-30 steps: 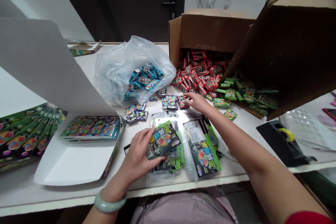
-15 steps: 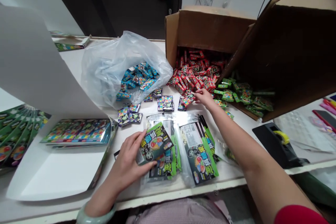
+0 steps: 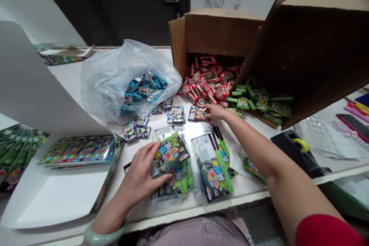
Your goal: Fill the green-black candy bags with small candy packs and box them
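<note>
My left hand (image 3: 141, 175) is closed on a black-and-green printed candy pouch (image 3: 171, 153), the thumb along its lower edge and the fingers at its left. Under it lie more such pouches (image 3: 180, 180), partly covered. My right hand (image 3: 215, 113) reaches across the table, fingertips closed on a small red candy packet (image 3: 200, 115), which lies against a dark purple packet (image 3: 192, 112). Left of these sit small clusters of purple and blue packets (image 3: 175, 115). A second pile of pouches in clear plastic (image 3: 215, 173) lies in front of my right forearm.
A cardboard box (image 3: 220, 32) spills red packets (image 3: 206, 80); green packets (image 3: 259, 102) lie by its tilted flap. A clear plastic bag (image 3: 100, 84) holds blue packets (image 3: 145, 88). On the left stands an open display box (image 3: 66, 192); at right, a black tape dispenser (image 3: 296, 152).
My right hand has lowered the red packet toward me, onto the table beside the purple one. The left hand keeps its hold on the pouch. The view has shifted slightly.
</note>
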A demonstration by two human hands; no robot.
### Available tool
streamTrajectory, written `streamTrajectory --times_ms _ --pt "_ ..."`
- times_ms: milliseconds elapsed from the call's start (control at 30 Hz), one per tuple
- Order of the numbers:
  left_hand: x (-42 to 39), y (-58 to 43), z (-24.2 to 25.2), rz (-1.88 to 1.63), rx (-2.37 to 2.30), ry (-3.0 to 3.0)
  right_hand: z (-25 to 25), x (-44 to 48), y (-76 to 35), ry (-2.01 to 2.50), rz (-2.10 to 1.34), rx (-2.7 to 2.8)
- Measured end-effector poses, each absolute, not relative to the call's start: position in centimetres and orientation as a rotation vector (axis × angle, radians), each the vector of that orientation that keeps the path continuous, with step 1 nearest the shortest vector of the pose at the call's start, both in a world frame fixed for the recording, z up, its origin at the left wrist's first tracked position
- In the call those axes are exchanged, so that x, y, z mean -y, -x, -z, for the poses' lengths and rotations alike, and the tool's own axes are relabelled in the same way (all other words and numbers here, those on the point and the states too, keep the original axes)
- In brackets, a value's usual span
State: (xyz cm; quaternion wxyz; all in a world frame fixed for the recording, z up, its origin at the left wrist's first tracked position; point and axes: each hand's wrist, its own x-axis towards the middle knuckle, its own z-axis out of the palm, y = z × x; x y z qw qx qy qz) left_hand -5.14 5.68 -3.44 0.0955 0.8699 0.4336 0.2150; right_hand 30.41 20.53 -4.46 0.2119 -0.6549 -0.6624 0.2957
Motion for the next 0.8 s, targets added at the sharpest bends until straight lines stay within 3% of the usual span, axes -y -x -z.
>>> streamTrajectory --times_ms 167,367,800 --pt "-6.0 4.9 3.5 -0.767 -1.404 -2.610 2.3 -17.2 -30.0 1.727 -0.765 1.684" --pt "-6.3 3.5 3.9 -0.781 -1.350 -2.610 0.0 -8.7 -25.8 1.233 -1.190 1.354" --pt "-4.5 3.4 4.0 -0.731 -1.171 -2.608 0.3 -6.0 -22.4 1.428 -1.022 1.764"
